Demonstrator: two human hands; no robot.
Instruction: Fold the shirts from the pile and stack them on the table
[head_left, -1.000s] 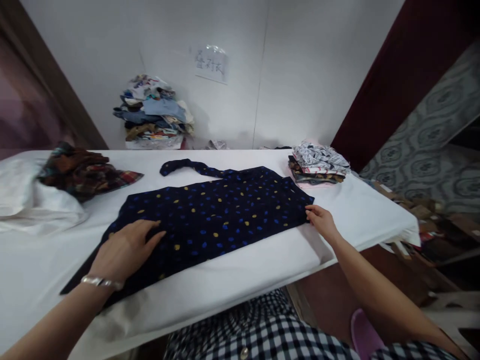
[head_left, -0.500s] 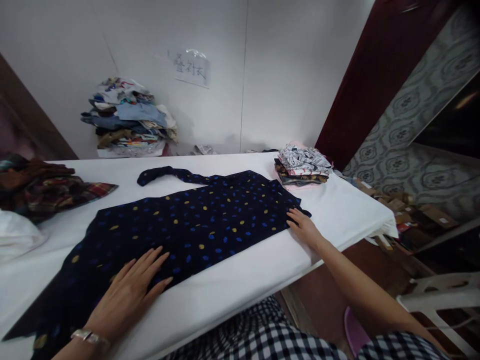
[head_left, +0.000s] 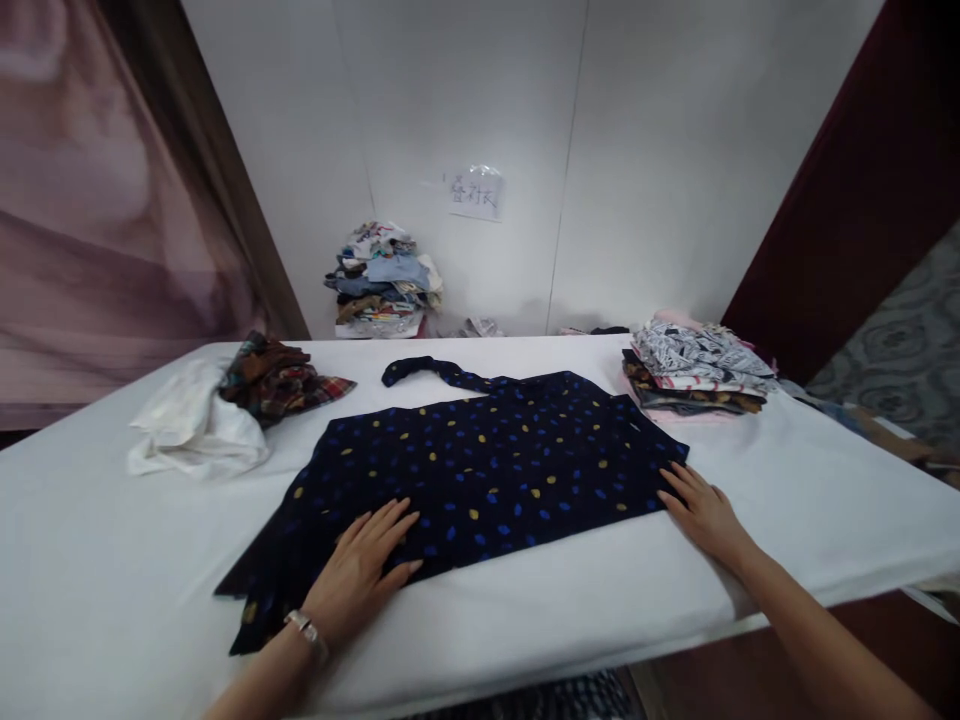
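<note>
A dark navy shirt (head_left: 480,470) with blue and yellow spots lies spread on the white-covered table (head_left: 570,600). One sleeve (head_left: 457,375) stretches out to the left along its far side. My left hand (head_left: 364,560), a bracelet at its wrist, rests flat on the near left part of the shirt, fingers apart. On the near right corner of the fabric, my right hand (head_left: 701,510) lies with its fingers stretched out. Neither hand grips the cloth.
To the left lie a crumpled white garment (head_left: 199,420) and a plaid garment (head_left: 285,380). A stack of folded clothes (head_left: 697,365) sits at the right rear. Behind the table rises a tall clothes pile (head_left: 386,280), with a paper sign (head_left: 476,192) on the wall.
My view has turned left and shows more of the table's left side. Both hands stay on the shirt. A small flap of fabric by my right hand now lies flatter.
</note>
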